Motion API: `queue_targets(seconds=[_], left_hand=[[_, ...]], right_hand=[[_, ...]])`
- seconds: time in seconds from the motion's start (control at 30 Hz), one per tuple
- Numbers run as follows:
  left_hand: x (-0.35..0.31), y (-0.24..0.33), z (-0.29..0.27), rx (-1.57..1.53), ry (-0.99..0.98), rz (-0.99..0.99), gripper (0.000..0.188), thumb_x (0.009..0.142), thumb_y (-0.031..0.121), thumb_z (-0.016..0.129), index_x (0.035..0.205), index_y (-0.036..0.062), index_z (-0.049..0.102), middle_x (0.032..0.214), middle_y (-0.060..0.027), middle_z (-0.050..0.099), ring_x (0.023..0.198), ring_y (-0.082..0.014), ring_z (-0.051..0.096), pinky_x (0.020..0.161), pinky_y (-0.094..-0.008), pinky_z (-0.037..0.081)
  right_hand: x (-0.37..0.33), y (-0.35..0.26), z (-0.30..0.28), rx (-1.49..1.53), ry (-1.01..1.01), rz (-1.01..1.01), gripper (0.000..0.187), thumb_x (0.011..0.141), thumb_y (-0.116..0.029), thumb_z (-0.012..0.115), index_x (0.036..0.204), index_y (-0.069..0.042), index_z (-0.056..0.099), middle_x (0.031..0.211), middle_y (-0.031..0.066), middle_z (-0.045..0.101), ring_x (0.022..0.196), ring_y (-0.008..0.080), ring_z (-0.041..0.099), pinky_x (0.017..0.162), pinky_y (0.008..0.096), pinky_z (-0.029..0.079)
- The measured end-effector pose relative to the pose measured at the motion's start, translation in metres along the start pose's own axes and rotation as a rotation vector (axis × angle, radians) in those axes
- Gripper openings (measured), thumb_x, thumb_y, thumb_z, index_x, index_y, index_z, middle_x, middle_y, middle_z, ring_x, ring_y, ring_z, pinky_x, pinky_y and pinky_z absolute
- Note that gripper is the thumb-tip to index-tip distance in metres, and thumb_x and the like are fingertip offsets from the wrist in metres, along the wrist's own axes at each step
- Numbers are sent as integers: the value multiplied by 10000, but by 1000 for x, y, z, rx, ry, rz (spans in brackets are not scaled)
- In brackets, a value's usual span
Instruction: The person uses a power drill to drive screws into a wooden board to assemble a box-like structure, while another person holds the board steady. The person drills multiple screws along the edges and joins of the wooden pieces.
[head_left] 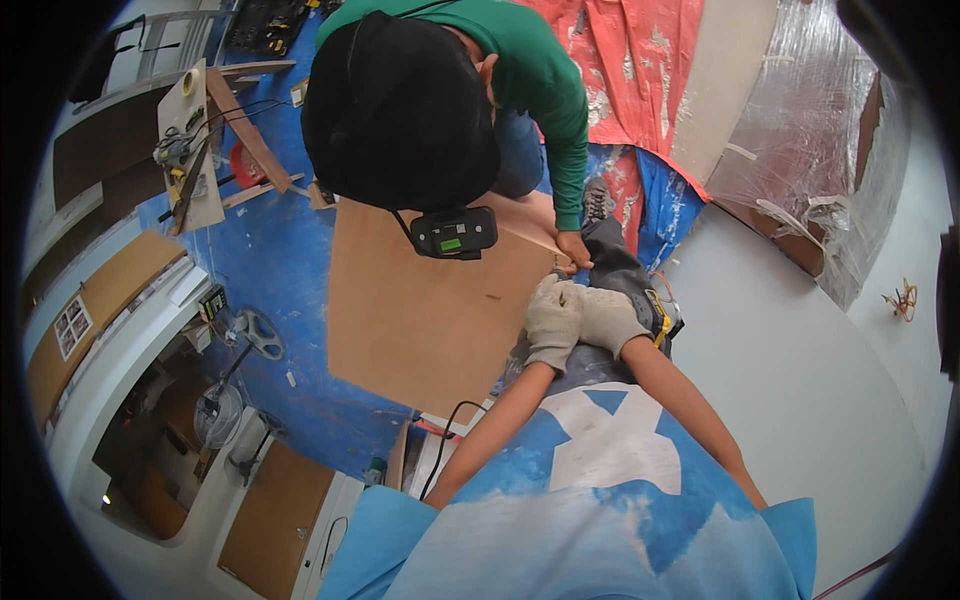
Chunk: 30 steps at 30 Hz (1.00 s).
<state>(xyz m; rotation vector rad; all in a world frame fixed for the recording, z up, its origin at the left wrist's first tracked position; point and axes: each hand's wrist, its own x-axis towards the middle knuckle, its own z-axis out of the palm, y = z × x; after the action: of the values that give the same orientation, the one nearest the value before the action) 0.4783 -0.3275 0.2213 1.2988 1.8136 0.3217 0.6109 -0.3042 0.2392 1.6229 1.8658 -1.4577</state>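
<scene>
My left hand (553, 318) and my right hand (611, 322) wear pale knitted work gloves and press close together over my lap. They are closed around a yellow-and-black cordless power tool (661, 318), which looks like a drill; most of its body is hidden by the gloves. Its front end points toward the right edge of a brown plywood sheet (420, 300). Just beyond my left glove, a co-worker's bare hand (574, 250) is at the sheet's edge, with its fingers bent. Whatever lies between those fingers is too small to make out.
A co-worker in a green sleeve (560, 110) leans over the sheet's far side, wearing a black head covering. Blue floor covering (300, 340) lies to the left, with a fan (218, 413) and a wooden stand holding tools (185, 150). A black cable (440, 450) runs beside my left arm.
</scene>
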Motion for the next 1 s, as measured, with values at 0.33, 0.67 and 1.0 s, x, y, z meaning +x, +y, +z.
queue_targets(seconds=[0.33,0.67,1.0], left_hand=[[-5,-2,6,-122,106,75,182,934,155,639,940,30,770,1110,-202,748,1035,-391,716,926,-457,567],[-2,1,12,-31,129,136,197,917,155,645,964,18,779,1123,-215,748,1013,-391,727,910,-456,578],[-3,-7,11,-33,155,135,195,941,158,635,933,4,755,1097,-217,747,964,-396,731,859,-462,585]], right_hand=[[-12,-12,-1,-45,70,112,450,942,-413,605,1257,-93,580,1009,174,752,886,364,761,763,522,595],[-4,8,9,-49,21,-1,460,942,-450,612,1220,-83,593,1042,171,754,959,346,755,819,507,586],[-3,0,1,-26,-4,34,445,960,-445,594,1218,-83,603,1066,183,752,974,351,753,833,504,585]])
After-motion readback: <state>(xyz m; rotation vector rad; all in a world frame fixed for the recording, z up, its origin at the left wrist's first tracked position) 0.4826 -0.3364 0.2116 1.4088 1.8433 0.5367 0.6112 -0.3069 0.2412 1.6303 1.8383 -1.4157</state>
